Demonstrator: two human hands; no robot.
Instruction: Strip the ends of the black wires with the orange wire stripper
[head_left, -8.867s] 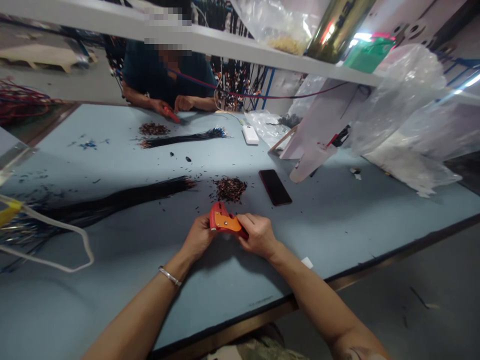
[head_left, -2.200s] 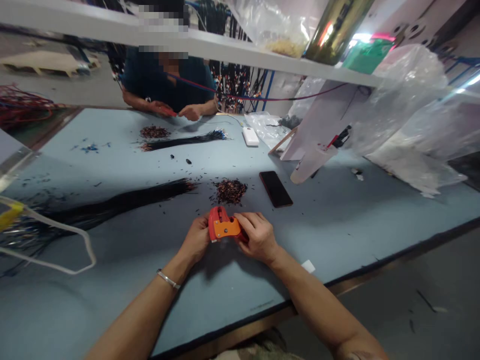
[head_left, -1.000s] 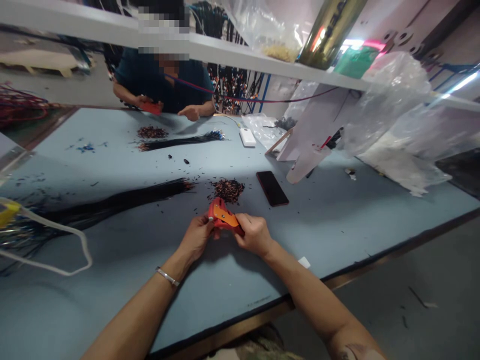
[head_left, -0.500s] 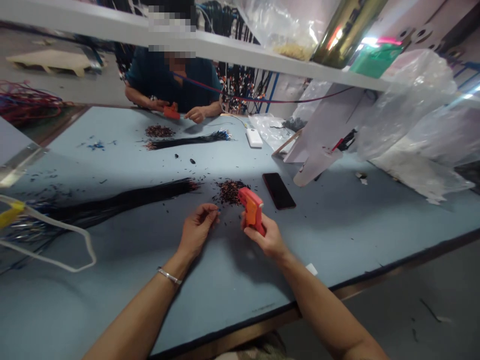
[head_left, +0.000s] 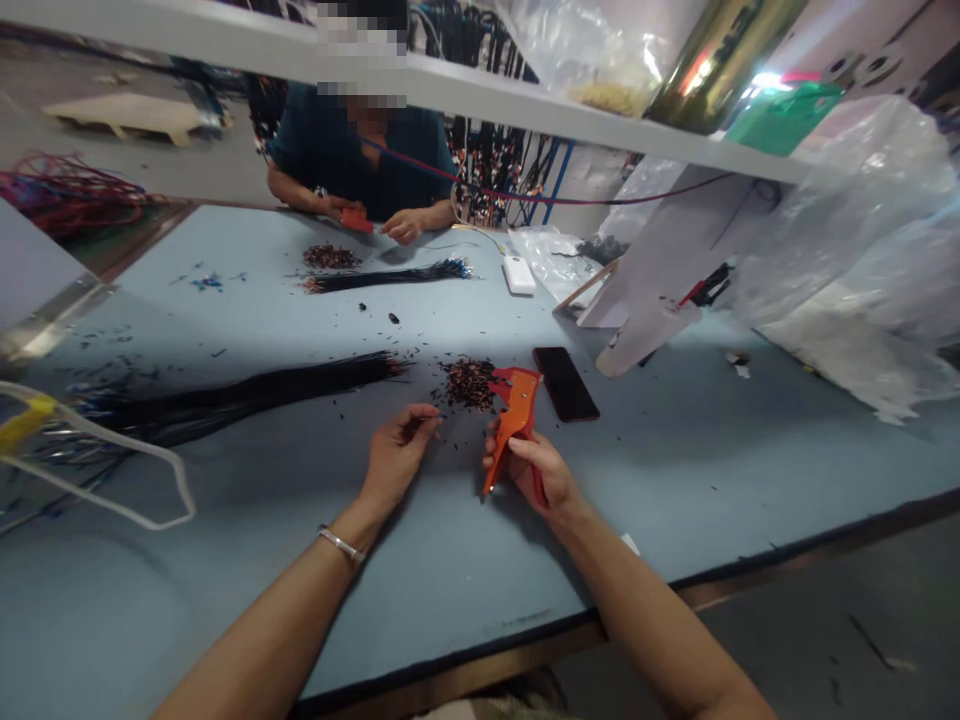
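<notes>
My right hand point(head_left: 536, 465) is wrapped round an orange and red wire stripper point(head_left: 519, 400), whose jaws point up and left over the table. Beside the jaws lies a heap of small dark and copper-coloured wire scraps point(head_left: 469, 383). My left hand point(head_left: 401, 450), a bracelet on its wrist, is pinched shut just left of the stripper. A tiny bluish tip shows at its fingertips; the rest of what it holds is hidden. Behind that hand a long bundle of black wires point(head_left: 255, 398) lies across the table, bare copper ends towards the heap.
A black phone point(head_left: 566, 384) lies right of the stripper. Across the table a co-worker point(head_left: 367, 160) holds another red tool, near a second wire bundle point(head_left: 382, 277) and scrap heap point(head_left: 330, 257). A white hanger-like loop point(head_left: 176, 490) stands at left; a shelf point(head_left: 480, 100) crosses above.
My right hand has turned the wire stripper, so its orange side and spread handles now show. My left hand stays pinched in nearly the same place. The whole view has shifted slightly.
</notes>
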